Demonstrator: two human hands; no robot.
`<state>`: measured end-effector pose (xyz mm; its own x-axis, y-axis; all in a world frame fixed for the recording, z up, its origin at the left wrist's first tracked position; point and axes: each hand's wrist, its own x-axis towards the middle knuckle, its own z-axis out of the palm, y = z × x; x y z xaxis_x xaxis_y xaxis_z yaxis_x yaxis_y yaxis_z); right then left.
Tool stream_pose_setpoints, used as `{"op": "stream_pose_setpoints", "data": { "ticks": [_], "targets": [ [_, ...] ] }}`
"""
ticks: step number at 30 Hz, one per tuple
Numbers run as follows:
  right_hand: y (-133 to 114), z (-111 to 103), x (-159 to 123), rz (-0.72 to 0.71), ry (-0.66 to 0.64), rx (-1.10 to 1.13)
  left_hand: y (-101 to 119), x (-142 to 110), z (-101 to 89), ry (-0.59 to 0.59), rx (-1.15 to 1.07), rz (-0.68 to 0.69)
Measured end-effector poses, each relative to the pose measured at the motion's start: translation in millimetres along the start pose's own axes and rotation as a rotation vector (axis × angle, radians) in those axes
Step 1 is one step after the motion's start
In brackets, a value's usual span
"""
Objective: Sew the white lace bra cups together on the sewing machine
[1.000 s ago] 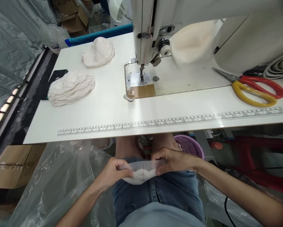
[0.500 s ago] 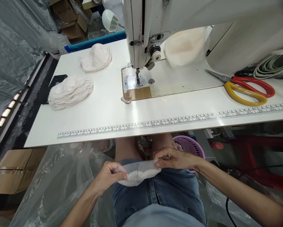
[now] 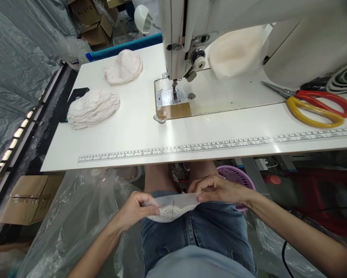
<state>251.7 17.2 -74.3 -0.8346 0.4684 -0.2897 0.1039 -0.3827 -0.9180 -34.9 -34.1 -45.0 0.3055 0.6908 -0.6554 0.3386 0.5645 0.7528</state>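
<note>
Okay, big stuff first: white sewing table (image 3: 138, 127) fills the middle, with the sewing machine (image 3: 219, 23) at its far right and a printed ruler strip (image 3: 208, 146) along the near edge. Clear plastic sheeting (image 3: 75, 216) bunches up under the table at your left, with a cardboard box (image 3: 28, 199) beside it. Your lap in denim shorts (image 3: 202, 235) sits below the table edge, a purple basket (image 3: 237, 177) just past your right knee. On the table, two stacks of lace pieces (image 3: 93, 108) (image 3: 124, 67) lie at the left, well apart from the red-and-yellow scissors (image 3: 318, 106) at the right. Smallest: the lace piece (image 3: 173, 206) is stretched over your lap, between your hands. Your left hand (image 3: 138, 210) pinches its left end, your right hand (image 3: 219, 190) pinches its right end, fingers closed on the fabric.
</note>
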Motion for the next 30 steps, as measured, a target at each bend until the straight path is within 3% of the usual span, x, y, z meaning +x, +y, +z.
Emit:
{"op": "stream_pose_setpoints", "data": {
  "ticks": [6,11,14,23,26,30],
  "targets": [
    [2,-2,1,0.128,0.002,-0.097,8,5,5.1,-0.083,-0.061,-0.03],
    [-7,13,16,0.032,-0.141,-0.178,16,10,11.2,-0.192,-0.022,0.017],
    [-10,22,29,-0.055,-0.191,-0.244,18,11,13.6,-0.195,0.036,0.038],
    [-13,25,31,-0.087,-0.143,-0.312,13,16,17.4,-0.08,0.032,-0.016],
    [-13,23,28,-0.067,-0.139,-0.298,14,17,17.6,-0.105,0.04,-0.009],
    [-8,16,19,-0.006,-0.133,-0.222,16,15,15.5,-0.225,0.11,0.059]
  ]
}}
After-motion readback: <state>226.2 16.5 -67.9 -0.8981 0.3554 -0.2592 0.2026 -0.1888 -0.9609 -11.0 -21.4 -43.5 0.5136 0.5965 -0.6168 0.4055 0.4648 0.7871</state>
